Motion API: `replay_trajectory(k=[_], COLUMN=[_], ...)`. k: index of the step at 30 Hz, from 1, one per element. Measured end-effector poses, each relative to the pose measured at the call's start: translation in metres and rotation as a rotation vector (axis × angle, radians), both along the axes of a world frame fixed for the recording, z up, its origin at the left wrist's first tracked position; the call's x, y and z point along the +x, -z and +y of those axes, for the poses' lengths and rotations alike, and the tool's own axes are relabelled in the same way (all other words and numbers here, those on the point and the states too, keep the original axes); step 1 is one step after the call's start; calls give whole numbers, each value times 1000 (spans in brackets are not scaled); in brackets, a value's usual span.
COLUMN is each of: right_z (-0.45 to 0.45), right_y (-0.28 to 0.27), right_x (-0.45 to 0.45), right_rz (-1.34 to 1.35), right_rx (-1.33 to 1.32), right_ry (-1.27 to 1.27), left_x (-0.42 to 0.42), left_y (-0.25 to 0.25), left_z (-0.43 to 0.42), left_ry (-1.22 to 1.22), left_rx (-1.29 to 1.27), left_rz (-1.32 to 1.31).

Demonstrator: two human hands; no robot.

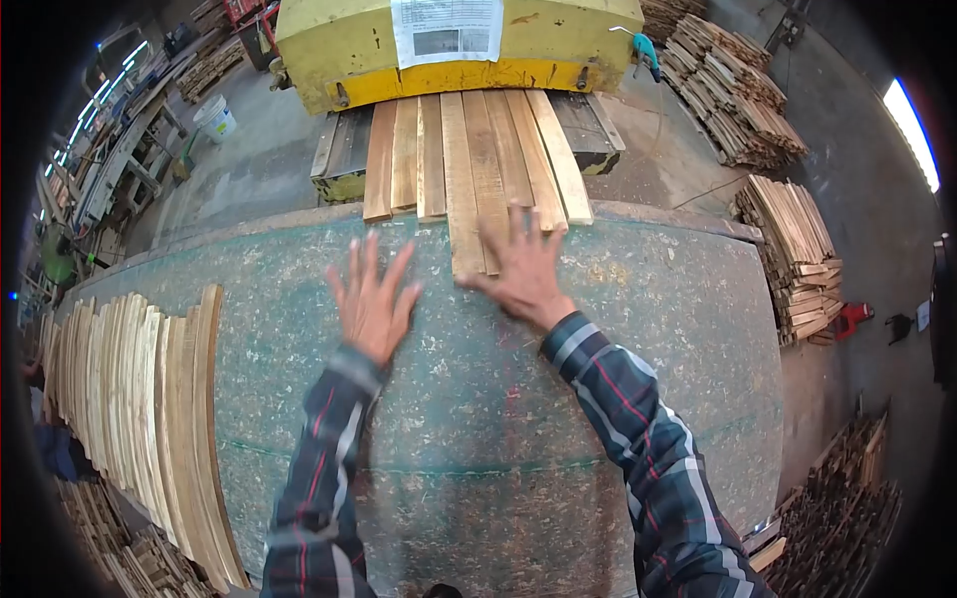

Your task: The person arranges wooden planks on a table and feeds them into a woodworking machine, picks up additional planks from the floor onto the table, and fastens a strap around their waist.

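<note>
Several wooden boards (431, 159) lie side by side, their far ends under the yellow machine (449, 50). Two of them stick out farther toward me over the green table (498, 399). My right hand (523, 269) is spread at the near ends of these longer-reaching boards, its fingers over the wood. Left of the boards, my left hand (373, 304) is open above the table, fingers apart, holding nothing.
A row of boards (150, 399) lies along the table's left side. Stacked wood (793, 249) stands on the floor at the right, with more stacks (723, 90) behind it. A white bucket (215, 118) is at the back left.
</note>
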State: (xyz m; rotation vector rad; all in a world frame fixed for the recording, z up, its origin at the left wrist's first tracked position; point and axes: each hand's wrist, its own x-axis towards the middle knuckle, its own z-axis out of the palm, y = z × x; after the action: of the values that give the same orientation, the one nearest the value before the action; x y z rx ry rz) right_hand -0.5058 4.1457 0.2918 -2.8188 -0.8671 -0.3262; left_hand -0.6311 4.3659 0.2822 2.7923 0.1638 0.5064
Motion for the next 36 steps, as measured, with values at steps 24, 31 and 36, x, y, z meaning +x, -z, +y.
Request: replay_trajectory(k=[24, 31, 36], right_z=[80, 118, 72], right_y=[15, 15, 15], right_x=[116, -2, -282], right_rz=[-138, 11, 344], right_rx=[-156, 22, 112], right_ry=[-65, 142, -62], left_x=[-305, -304, -309], left_y=[51, 35, 26], left_z=[43, 43, 48], left_ry=[-524, -453, -463], left_rx=[155, 9, -69], left_rz=[481, 382, 254])
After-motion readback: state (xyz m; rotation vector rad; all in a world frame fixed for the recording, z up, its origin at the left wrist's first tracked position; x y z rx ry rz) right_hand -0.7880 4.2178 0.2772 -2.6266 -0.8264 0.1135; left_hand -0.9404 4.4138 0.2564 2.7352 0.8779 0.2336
